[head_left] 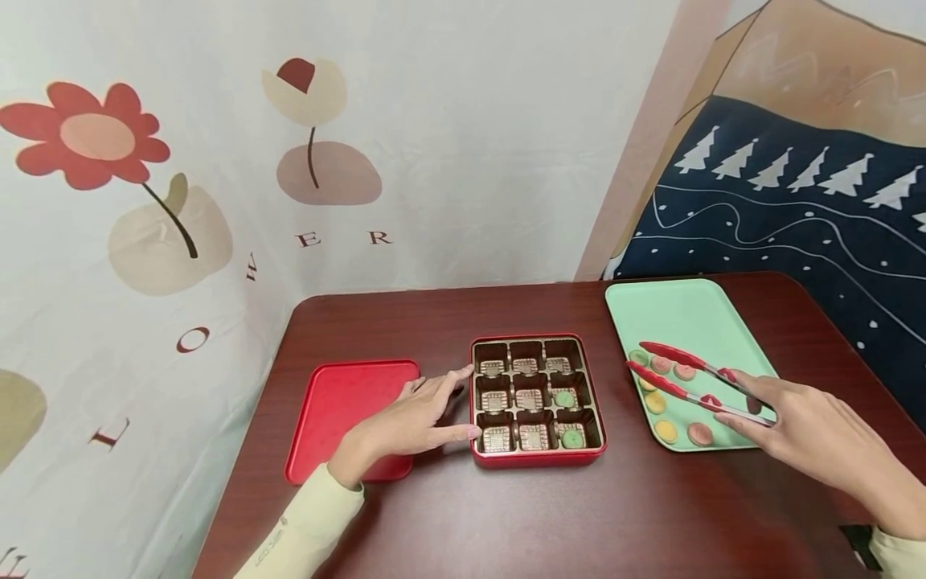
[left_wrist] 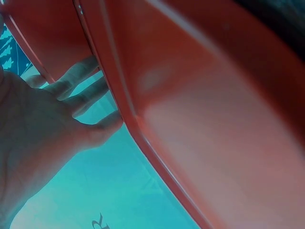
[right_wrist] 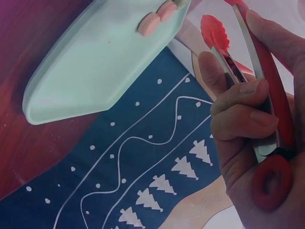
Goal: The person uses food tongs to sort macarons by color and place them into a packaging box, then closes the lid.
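Now | right grip (head_left: 813, 418): holding tongs (head_left: 673, 355) | left grip (head_left: 412, 418): spread wide, touching red box (head_left: 538, 461)

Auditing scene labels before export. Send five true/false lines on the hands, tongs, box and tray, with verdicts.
1. The right hand holds the tongs. True.
2. The left hand is gripping the red lid. False: the left hand touches the left side of the box.
3. Two compartments of the box hold green macarons. True.
4. The mint-green tray stands left of the box. False: the tray is to its right.
5. Every macaron on the tray is green. False: pink macarons and yellow macarons lie there too.
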`<action>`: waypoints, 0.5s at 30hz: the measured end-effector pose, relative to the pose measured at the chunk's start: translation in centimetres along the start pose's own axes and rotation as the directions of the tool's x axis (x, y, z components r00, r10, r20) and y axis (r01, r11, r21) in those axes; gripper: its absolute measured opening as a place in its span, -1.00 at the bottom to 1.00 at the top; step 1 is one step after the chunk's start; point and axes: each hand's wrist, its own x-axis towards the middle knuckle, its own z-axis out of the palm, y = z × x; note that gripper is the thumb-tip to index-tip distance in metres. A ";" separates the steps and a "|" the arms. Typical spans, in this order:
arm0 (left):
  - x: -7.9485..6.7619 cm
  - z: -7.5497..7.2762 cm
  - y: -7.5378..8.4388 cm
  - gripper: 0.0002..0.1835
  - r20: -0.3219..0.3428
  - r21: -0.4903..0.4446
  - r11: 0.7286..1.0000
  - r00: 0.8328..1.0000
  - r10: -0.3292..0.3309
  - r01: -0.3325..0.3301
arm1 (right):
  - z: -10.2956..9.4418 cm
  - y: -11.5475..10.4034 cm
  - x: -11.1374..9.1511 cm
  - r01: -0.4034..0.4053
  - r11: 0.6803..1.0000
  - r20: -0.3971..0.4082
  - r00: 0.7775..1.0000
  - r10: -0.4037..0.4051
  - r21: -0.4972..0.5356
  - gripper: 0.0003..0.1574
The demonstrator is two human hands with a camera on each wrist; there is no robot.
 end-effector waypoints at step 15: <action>-0.1 0.1 0.0 0.08 0.004 -0.010 1.000 1.000 -0.011 0.011 | 0.1 1.2 1.2 0.085 0.996 -0.003 0.996 -0.085 -0.010 -0.17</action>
